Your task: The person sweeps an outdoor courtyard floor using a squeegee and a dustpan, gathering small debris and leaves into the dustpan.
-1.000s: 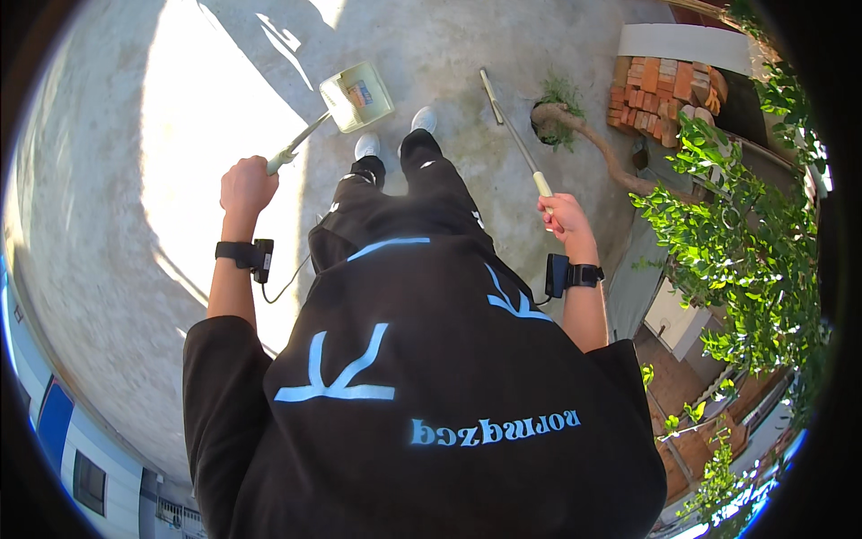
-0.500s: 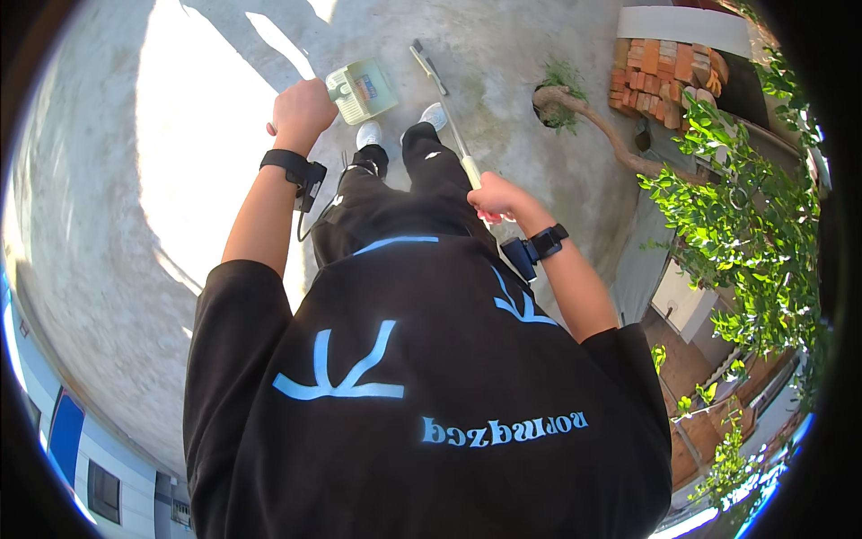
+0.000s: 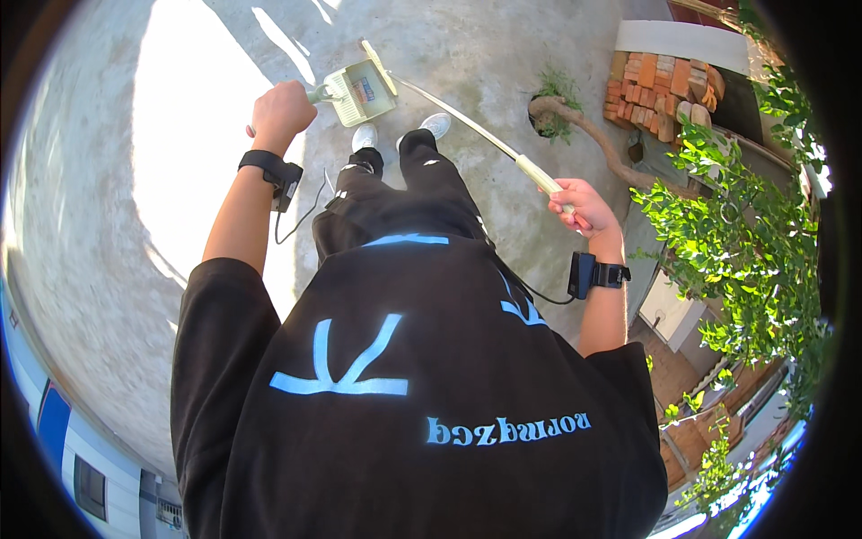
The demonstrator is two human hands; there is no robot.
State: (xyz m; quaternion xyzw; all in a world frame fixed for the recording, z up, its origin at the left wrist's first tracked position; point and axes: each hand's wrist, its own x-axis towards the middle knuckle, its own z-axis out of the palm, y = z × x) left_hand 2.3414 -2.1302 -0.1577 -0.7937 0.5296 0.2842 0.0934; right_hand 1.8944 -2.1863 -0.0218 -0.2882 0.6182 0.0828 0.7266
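My left hand (image 3: pixel 283 112) is closed round the handle of a pale green dustpan (image 3: pixel 357 113), which sits low in front of my feet. A printed label shows inside its pan. On the right, my right hand (image 3: pixel 584 207) grips the light-coloured grip end of a long broom (image 3: pixel 470 126). The broom's pole slants up and left to its narrow head (image 3: pixel 379 66), which lies at the dustpan's right, open side. Whether the head touches the dustpan I cannot tell, and its bristles are hard to make out.
My white shoes (image 3: pixel 435 126) stand on grey concrete (image 3: pixel 467 54), just below the dustpan. A bent tree trunk (image 3: pixel 588 135) rises from a hole at right, with leafy branches (image 3: pixel 745 234). Stacked bricks (image 3: pixel 660 90) lie behind it. Bright sunlight covers ground at left.
My right hand has swung out to the right and turned the broom, so its head now lies against or near the dustpan's open side. My left hand has shifted slightly left.
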